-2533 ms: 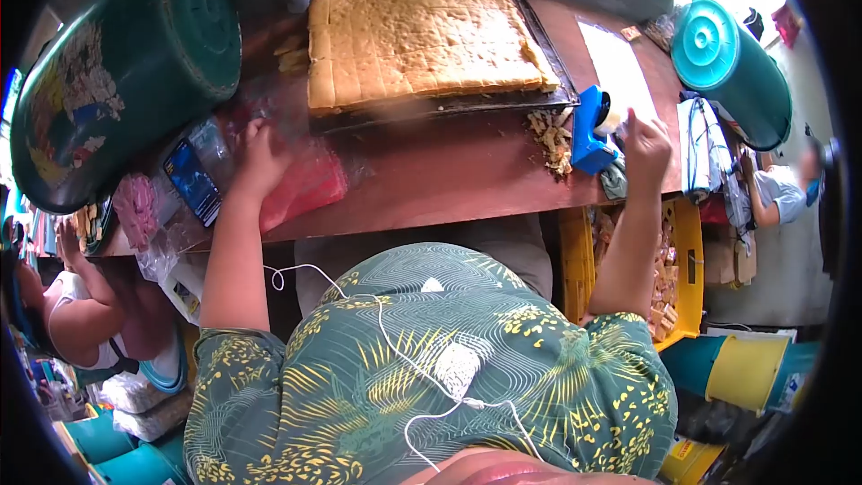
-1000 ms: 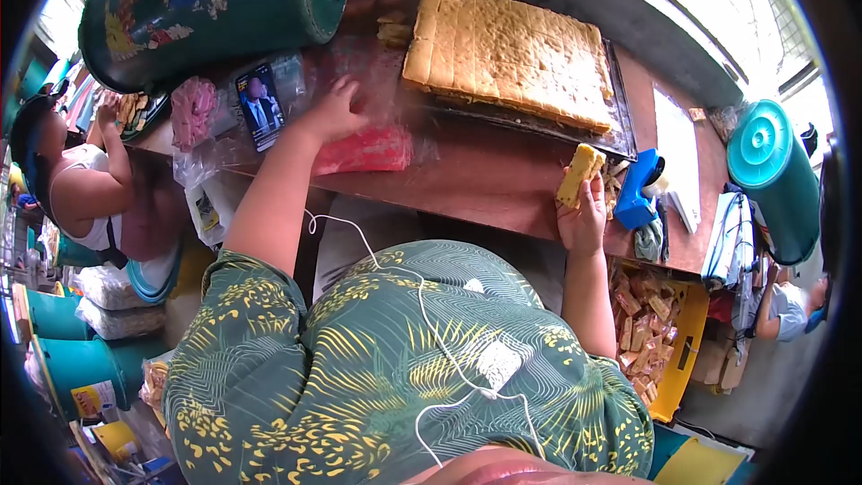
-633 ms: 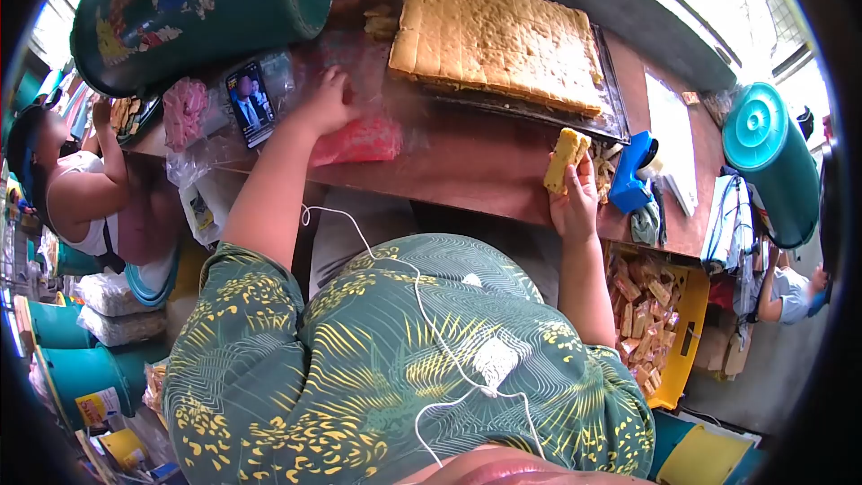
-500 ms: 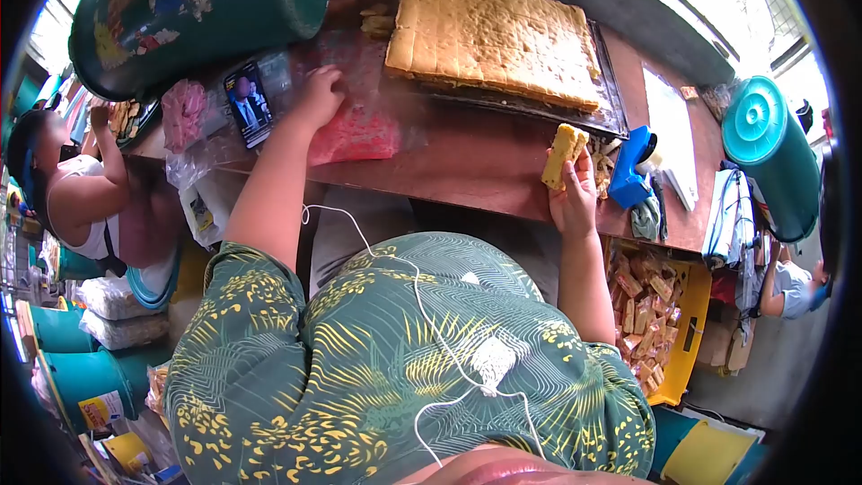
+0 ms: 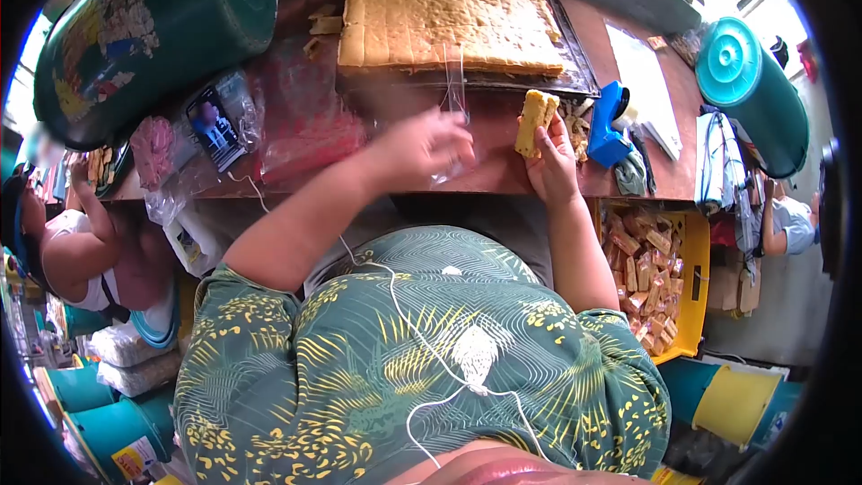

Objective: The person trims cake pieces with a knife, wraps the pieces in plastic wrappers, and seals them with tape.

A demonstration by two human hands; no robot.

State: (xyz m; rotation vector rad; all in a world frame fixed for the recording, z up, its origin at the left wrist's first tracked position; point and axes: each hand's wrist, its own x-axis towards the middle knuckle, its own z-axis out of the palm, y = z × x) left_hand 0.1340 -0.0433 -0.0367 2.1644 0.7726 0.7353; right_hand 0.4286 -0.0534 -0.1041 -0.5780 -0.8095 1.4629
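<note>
Yellow cake slice (image 5: pixel 536 124) | long axis pointing forward | right fingers (image 5: pixel 560 138) clamped round it | left fingers (image 5: pixel 448 133) pinching clear bag (image 5: pixel 455 81)

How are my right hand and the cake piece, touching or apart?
Touching: head view shows your right hand gripping the cake piece, thumb against it.

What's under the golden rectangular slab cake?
Under the golden rectangular slab cake, a dark metal tray shows along the right and near edges. The tray's middle, beneath the cake, is covered and can't be seen.
</note>
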